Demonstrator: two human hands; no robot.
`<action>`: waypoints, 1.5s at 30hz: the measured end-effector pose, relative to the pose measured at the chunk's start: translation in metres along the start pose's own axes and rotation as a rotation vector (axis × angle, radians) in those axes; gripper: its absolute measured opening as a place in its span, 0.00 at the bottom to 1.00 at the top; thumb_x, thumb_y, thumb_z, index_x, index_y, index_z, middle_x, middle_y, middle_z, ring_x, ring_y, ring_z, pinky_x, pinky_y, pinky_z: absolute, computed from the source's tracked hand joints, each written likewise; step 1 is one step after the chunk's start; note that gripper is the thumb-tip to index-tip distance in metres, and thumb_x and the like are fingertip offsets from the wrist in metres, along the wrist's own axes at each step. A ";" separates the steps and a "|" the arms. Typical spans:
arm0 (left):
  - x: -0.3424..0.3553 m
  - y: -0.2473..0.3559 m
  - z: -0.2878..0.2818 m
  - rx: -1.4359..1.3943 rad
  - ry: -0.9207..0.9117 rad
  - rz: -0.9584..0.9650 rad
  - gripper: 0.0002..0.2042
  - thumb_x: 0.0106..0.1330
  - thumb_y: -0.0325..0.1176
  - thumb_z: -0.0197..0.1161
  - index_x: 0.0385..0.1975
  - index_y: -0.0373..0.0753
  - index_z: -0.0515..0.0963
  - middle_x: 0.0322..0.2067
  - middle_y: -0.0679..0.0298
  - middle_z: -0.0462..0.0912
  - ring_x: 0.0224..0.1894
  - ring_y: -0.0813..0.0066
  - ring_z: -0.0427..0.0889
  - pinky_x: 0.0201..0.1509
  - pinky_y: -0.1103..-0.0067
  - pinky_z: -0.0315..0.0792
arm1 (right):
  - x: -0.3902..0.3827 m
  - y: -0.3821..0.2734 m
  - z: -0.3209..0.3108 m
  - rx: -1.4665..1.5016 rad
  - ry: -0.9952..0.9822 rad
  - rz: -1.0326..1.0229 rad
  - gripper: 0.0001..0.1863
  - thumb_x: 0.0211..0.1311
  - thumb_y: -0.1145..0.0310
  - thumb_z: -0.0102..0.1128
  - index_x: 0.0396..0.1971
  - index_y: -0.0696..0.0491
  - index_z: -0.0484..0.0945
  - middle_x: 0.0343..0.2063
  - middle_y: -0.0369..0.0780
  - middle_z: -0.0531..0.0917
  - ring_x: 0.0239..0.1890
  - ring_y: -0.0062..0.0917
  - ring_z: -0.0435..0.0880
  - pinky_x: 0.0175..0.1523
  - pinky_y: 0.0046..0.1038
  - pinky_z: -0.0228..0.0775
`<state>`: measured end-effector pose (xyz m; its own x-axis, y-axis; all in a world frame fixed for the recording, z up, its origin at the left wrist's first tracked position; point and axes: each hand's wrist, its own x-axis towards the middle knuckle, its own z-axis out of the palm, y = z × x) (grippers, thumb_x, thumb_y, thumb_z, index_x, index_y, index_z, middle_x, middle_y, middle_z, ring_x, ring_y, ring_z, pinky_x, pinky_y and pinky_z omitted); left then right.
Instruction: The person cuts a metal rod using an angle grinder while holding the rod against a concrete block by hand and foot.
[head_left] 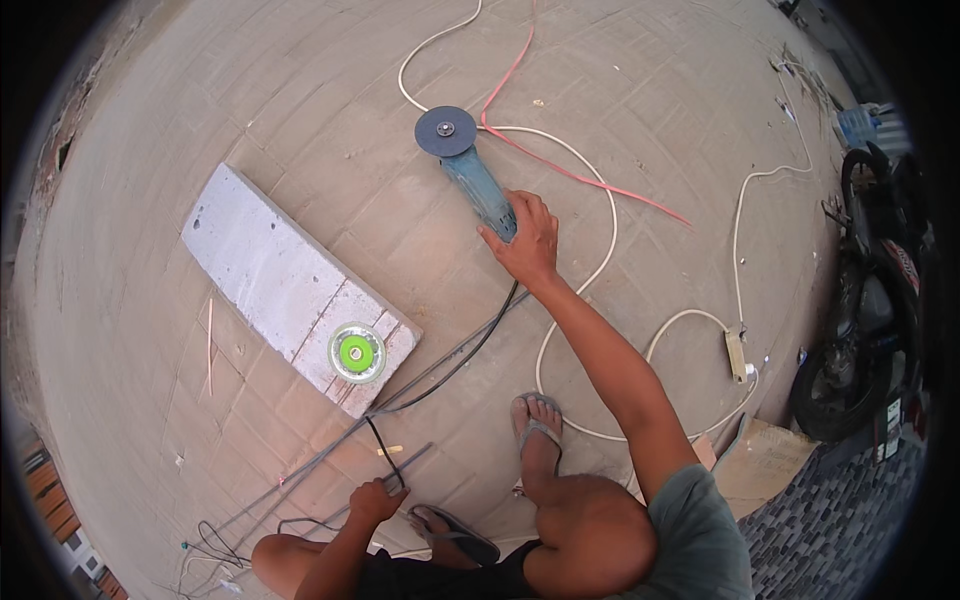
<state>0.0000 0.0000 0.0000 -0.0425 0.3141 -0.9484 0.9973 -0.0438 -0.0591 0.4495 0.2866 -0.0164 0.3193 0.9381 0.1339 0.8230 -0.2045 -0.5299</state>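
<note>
My right hand (522, 236) grips the body of a blue-green angle grinder (475, 187), whose dark disc (433, 122) faces upward at the far end. My left hand (377, 502), low in the view, is closed on a black cable (385, 445), beside long grey rods (315, 461) on the ground. Left of the grinder lies a pale, thick slab (258, 262) with small holes and score lines across it. A silver disc with a bright green centre (356, 354) rests on the slab's near end.
Cream cables (610, 225) and a red strand (553, 163) loop over the paving. A power strip (735, 355) lies right, near a parked motorbike (868, 310) and a cardboard piece (765, 455). My sandalled foot (536, 420) stands between my hands.
</note>
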 end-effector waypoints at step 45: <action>-0.163 0.221 -0.319 -1.837 -0.150 1.554 0.30 0.86 0.44 0.38 0.79 0.32 0.46 0.77 0.42 0.55 0.80 0.51 0.54 0.85 0.49 0.44 | -0.256 0.038 -0.178 1.336 -0.866 0.350 0.28 0.82 0.47 0.49 0.23 0.52 0.73 0.22 0.33 0.77 0.26 0.20 0.74 0.36 0.25 0.69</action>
<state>0.2468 0.2413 0.2405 0.5488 0.8353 -0.0313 -0.6864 0.4717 0.5534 0.4823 -0.0104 0.0781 -0.3316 0.8625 -0.3822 -0.3460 -0.4881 -0.8013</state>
